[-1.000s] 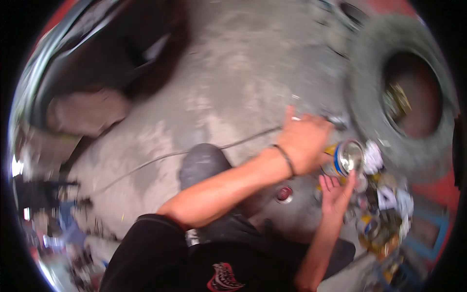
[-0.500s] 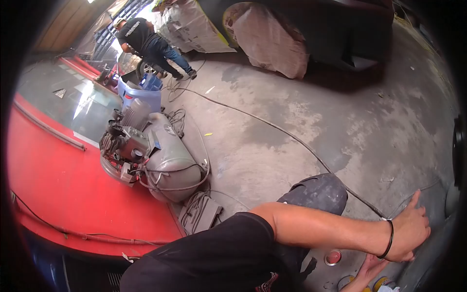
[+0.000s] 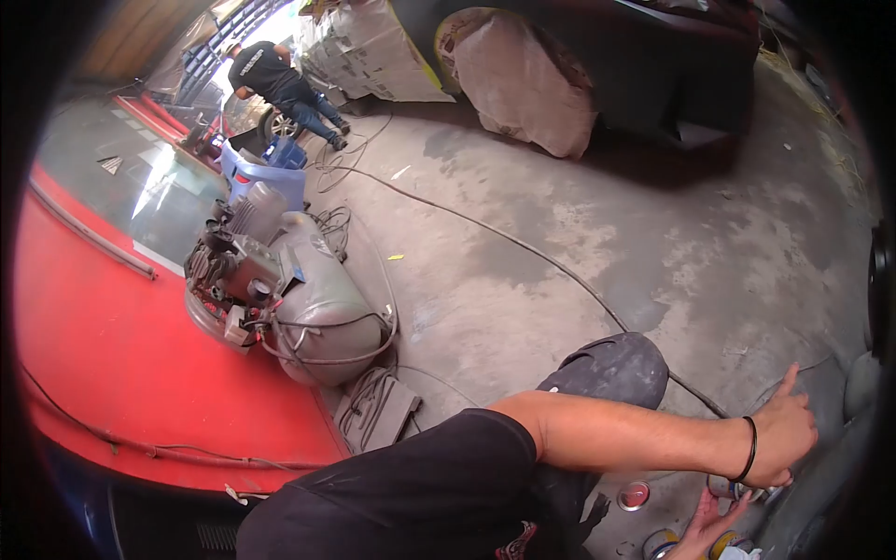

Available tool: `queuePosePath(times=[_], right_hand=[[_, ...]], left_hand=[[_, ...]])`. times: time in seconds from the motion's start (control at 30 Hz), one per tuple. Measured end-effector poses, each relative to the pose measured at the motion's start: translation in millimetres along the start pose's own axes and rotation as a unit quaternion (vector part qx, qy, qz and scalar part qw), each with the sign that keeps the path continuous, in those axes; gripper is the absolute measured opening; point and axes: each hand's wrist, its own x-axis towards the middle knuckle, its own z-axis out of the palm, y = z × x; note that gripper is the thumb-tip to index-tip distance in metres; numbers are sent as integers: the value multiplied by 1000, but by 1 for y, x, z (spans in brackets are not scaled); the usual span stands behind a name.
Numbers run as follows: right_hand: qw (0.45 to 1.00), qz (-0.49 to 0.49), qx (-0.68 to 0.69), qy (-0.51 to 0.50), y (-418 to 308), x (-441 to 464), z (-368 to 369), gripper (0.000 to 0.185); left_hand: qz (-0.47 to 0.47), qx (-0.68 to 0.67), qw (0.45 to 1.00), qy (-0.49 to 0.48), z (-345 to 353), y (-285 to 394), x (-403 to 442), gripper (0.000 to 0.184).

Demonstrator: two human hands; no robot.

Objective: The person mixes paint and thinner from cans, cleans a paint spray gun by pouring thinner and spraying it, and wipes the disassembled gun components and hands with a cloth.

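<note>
My left hand (image 3: pixel 782 431), with a black band at the wrist, reaches to the right edge beside a grey surface. Its index finger is stretched out and the fingers are apart; its underside is partly hidden. Below it, my right hand (image 3: pixel 707 530) has its fingers around a small metal can (image 3: pixel 722 486), which my left hand partly covers. A round can with red in it (image 3: pixel 634 496) stands on the floor nearby. Two cans with yellow on them, one left (image 3: pixel 660 543) and one right (image 3: pixel 731 540), sit at the bottom edge near my right hand.
A hose (image 3: pixel 523 241) runs across the concrete floor towards my knee. To the left, an air compressor (image 3: pixel 322 308) stands beside a red car (image 3: pixel 177 373). A dark car with a paper-covered wheel (image 3: pixel 523 84) is at the top. A person (image 3: pixel 280 89) bends over at the back.
A small metal can has come into view at my right hand. My left hand has shifted slightly left. The person at the back has changed stance.
</note>
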Motion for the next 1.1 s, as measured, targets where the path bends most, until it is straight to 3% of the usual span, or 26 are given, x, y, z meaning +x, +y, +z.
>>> queuePosePath(times=[0.2, 0.3, 0.37, 0.4, 0.47, 0.53, 0.6, 0.67, 0.8, 0.9, 0.93, 1.0, 1.1], right_hand=[[997, -34, -9, 62, -23, -22, -11, 86], [999, 10, -5, 52, -35, -34, -33, 86], [990, 26, 83, 108, -46, -28, -43, 93], [991, -29, 54, 115, -43, -34, -45, 101], [985, -29, 56, 163, -38, -41, -46, 99], [989, 17, 52, 139, -39, -60, -46, 91], [987, -18, 66, 145, -45, -91, -57, 84], [949, -90, 154, 258, -52, -135, -45, 76], [950, -117, 109, 270, -70, -201, -71, 74], [893, -149, 149, 397, -84, -258, -93, 74], [870, -151, 151, 445, -93, -272, -74, 81], [878, -96, 90, 461, -81, -300, -88, 93], [872, -70, 91, 476, -70, -329, -113, 102]], left_hand=[[25, -15, 1000, -8, 21, 9, 7, 51], [32, -7, 999, -38, 24, 7, 19, 51], [37, -24, 997, -66, 21, 1, 30, 49], [40, -39, 995, -86, 19, -7, 36, 48], [39, -57, 994, -82, 20, -21, 52, 42], [85, -68, 993, -47, 41, -42, 68, 44], [168, -97, 980, -43, 71, -56, 85, 43], [220, -130, 961, -102, 120, -53, 118, 41], [192, -130, 955, -182, 160, -33, 137, 44], [142, -239, 927, -251, 196, 0, 139, 44], [123, -278, 915, -265, 208, 5, 132, 43], [117, -345, 876, -317, 236, 15, 110, 44], [96, -334, 855, -384, 269, 17, 78, 42]])
